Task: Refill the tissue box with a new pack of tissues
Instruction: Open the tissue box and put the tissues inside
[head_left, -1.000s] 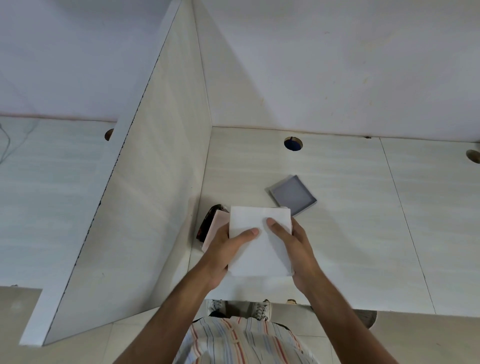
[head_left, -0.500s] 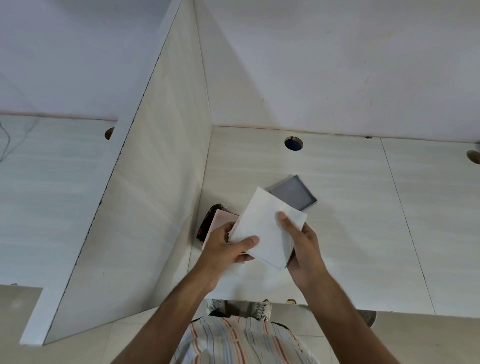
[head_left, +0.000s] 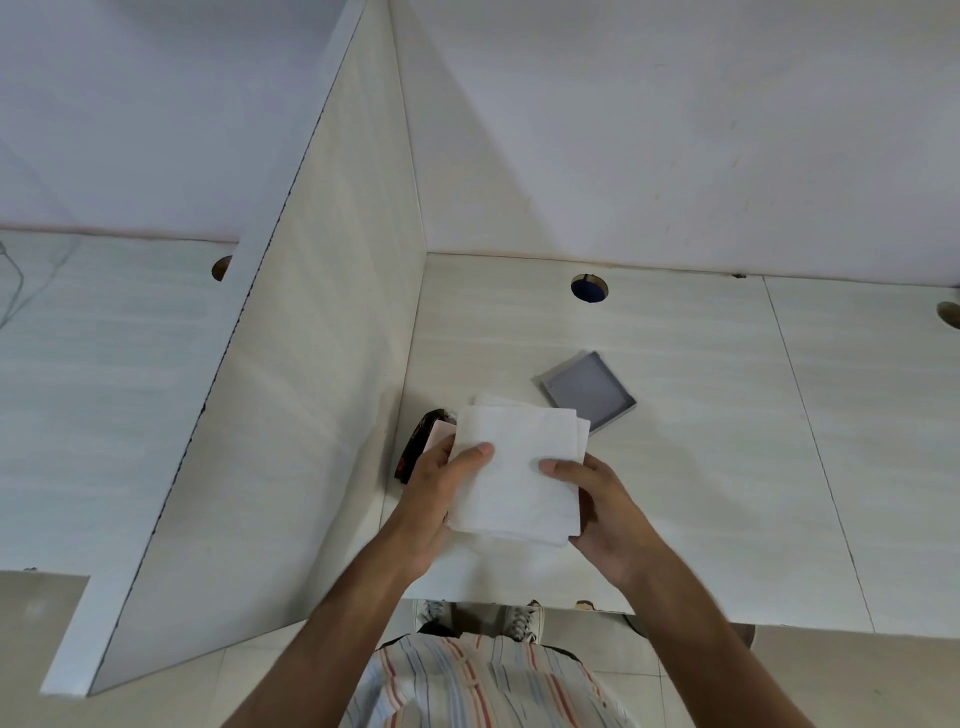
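A white stack of tissues (head_left: 511, 467) is held flat above the desk, near its front edge. My left hand (head_left: 434, 499) grips its left side with the thumb on top. My right hand (head_left: 602, 514) grips its right side, thumb on top too. Behind the stack, a grey square tray-like box part (head_left: 589, 389) lies on the desk, its hollow side up. A pink and dark object (head_left: 426, 441) sits to the left of the stack, mostly hidden by my left hand and the tissues; I cannot tell what it is.
A tall white partition (head_left: 291, 364) stands close on the left. The back wall (head_left: 675, 130) closes the desk (head_left: 727, 467) behind. A round cable hole (head_left: 589, 287) lies near the back. The desk's front edge runs just under my wrists.
The tissue stack was tilted up on a corner half a second ago; now it lies flat and square again between both hands.
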